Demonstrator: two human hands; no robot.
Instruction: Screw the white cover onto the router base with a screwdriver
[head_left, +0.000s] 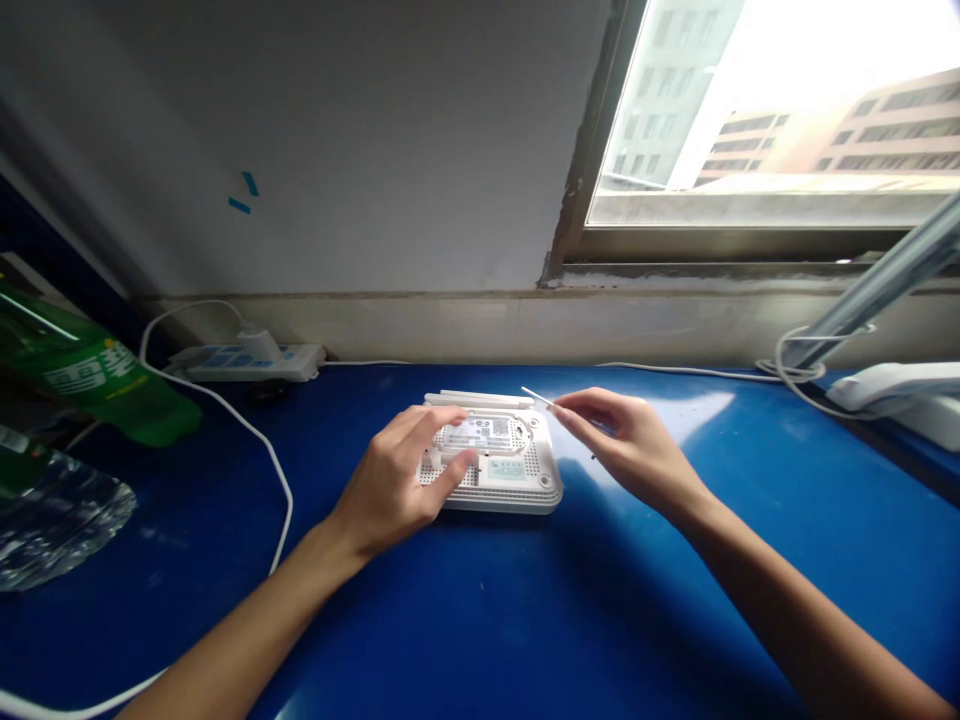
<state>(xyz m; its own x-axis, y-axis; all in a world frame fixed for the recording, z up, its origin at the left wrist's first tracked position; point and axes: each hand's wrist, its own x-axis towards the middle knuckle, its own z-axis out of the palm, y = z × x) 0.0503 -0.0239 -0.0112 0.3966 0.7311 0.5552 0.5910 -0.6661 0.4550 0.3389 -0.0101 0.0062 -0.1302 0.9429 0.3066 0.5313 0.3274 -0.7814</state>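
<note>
A white Wi-Fi router (551,470) lies on the blue table with its vented, labelled underside up and its folded antennas (487,399) along the far edge. Over its left end, my left hand (401,470) holds it, thumb and forefinger spread across the top face; the other fingers are partly hidden. Just beyond the router's right side, my right hand (619,435) is closed in a pinch. Between thumb and forefinger it grips a thin white stick (536,396), perhaps a cotton swab, pointing left above the router's far right corner.
Two bottles, one green (90,370) and one clear (64,520), lie or lean at the left. A white cable (255,435) runs from a power strip (296,362) along the left side. At the right, a lamp post (877,275) stands by a white device (900,385). Blue tabletop (480,620) extends in front.
</note>
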